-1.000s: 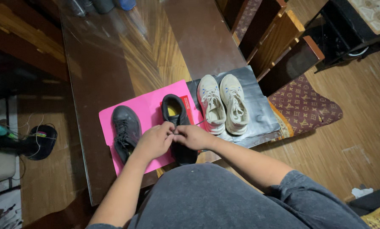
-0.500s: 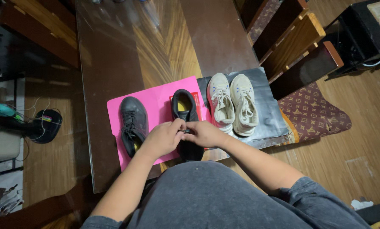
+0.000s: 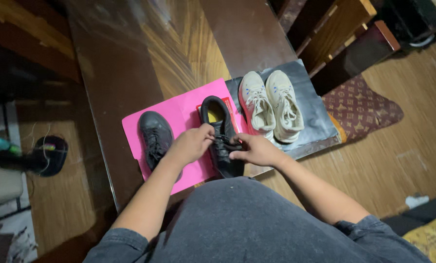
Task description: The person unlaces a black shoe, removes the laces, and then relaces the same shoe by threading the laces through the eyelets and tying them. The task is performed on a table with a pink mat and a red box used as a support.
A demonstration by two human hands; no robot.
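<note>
Two black sneakers lie on a pink sheet [image 3: 181, 113] on a glass-topped wooden table [image 3: 130, 63]. The left black sneaker [image 3: 154, 136] lies untouched. The right black sneaker [image 3: 218, 131] has a yellow insole showing at its opening. My left hand [image 3: 191, 144] pinches its laces on the left side. On the shoe's right side, my right hand [image 3: 254, 149] grips the laces. The two hands are a little apart, with the laces stretched between them.
A pair of cream sneakers [image 3: 271, 104] rests on a dark grey sheet [image 3: 315, 117] to the right. Wooden chairs [image 3: 344, 44] and a patterned brown cushion [image 3: 361, 107] stand beyond the table's right edge. At the far left a dark round object with cables [image 3: 50, 153] sits on the floor.
My hands, pinched together over the shoe's laces before, have drawn apart to either side of it. The view has shifted slightly.
</note>
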